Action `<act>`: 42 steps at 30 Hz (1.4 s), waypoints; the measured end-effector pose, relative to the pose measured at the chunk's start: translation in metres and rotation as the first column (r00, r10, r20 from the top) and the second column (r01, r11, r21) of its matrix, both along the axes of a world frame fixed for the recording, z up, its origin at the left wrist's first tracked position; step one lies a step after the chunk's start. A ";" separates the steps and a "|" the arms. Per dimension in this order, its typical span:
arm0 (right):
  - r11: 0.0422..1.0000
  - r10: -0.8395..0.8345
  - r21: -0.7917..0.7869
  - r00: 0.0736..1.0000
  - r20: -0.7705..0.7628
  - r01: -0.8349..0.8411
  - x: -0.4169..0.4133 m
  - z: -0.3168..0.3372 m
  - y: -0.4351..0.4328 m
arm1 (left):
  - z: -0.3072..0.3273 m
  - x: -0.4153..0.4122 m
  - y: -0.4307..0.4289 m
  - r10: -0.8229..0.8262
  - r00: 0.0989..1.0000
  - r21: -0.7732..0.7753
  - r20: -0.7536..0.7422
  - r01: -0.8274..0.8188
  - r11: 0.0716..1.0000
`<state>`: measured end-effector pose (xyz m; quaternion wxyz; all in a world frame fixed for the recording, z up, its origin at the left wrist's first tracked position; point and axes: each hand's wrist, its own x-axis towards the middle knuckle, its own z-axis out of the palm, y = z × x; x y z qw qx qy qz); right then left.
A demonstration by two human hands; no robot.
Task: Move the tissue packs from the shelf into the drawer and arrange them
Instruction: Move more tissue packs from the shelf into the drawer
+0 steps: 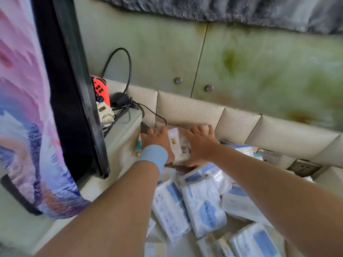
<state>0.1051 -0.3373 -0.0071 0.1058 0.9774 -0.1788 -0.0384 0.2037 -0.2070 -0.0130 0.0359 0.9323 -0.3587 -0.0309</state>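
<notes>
Tissue pack (178,145) flanked by left hand (157,140) and right hand (201,143), long axis running away from body; both hands flat, fingers (203,129) spread, equally near.

The head camera looked forward and steeply down, close above the packs (203,206), facing the wall (259,62) behind them.

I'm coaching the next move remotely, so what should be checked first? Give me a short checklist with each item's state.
1. Both hands on the white pack: ok; left hand and right hand flank it.
2. Firm hold: cannot tell; fingers lie spread.
3. Clearance from black cable: cannot tell; it runs close by the left hand.
4. Tidiness of blue-printed packs: not ok; they overlap, tilted.
</notes>
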 end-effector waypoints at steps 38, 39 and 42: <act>0.402 -0.291 0.823 0.908 -0.301 0.402 -0.319 0.049 0.196 | 0.026 -0.245 0.235 -0.231 0.870 0.216 -0.436 0.350 0.912; 0.332 -0.313 0.853 0.900 -0.304 0.403 -0.323 0.047 0.199 | 0.018 -0.249 0.245 -0.231 0.864 0.248 -0.448 0.368 0.896; 0.185 -0.351 0.910 0.889 -0.293 0.372 -0.333 0.045 0.209 | 0.000 -0.265 0.268 -0.181 0.835 0.369 -0.519 0.410 0.834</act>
